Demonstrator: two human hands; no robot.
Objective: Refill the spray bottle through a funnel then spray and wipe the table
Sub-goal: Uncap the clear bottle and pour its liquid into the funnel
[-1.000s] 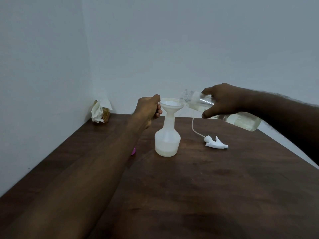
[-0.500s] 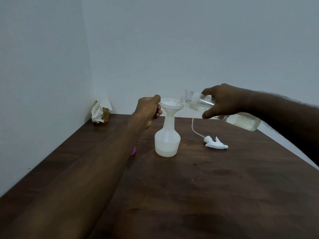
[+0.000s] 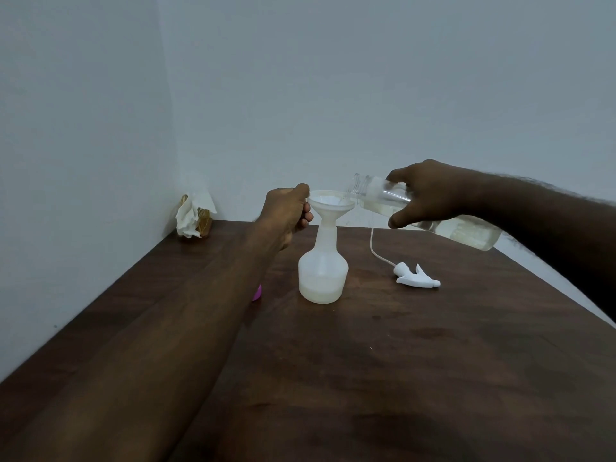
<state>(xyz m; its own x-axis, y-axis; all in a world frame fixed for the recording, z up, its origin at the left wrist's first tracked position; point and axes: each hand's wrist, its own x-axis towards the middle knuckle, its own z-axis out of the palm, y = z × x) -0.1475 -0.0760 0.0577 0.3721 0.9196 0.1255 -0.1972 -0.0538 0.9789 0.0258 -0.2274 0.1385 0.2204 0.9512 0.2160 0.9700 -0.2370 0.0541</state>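
Observation:
A white translucent spray bottle (image 3: 322,271) stands upright on the dark wooden table (image 3: 416,361), holding a shallow layer of pale liquid. A white funnel (image 3: 330,203) sits in its neck. My left hand (image 3: 286,211) pinches the funnel's left rim. My right hand (image 3: 430,195) grips a clear bottle (image 3: 466,231) of pale liquid, tilted with its open mouth over the funnel's right edge. The white spray head (image 3: 416,278) with its thin tube lies on the table to the right of the spray bottle.
A crumpled white cloth or paper on a brownish holder (image 3: 195,218) sits in the back left corner against the walls. A small pink object (image 3: 257,292) shows beside my left forearm. The table's right edge runs diagonally at the far right.
The clear bottle has tipped slightly further, its mouth a touch closer over the funnel. Both hands otherwise hold their places.

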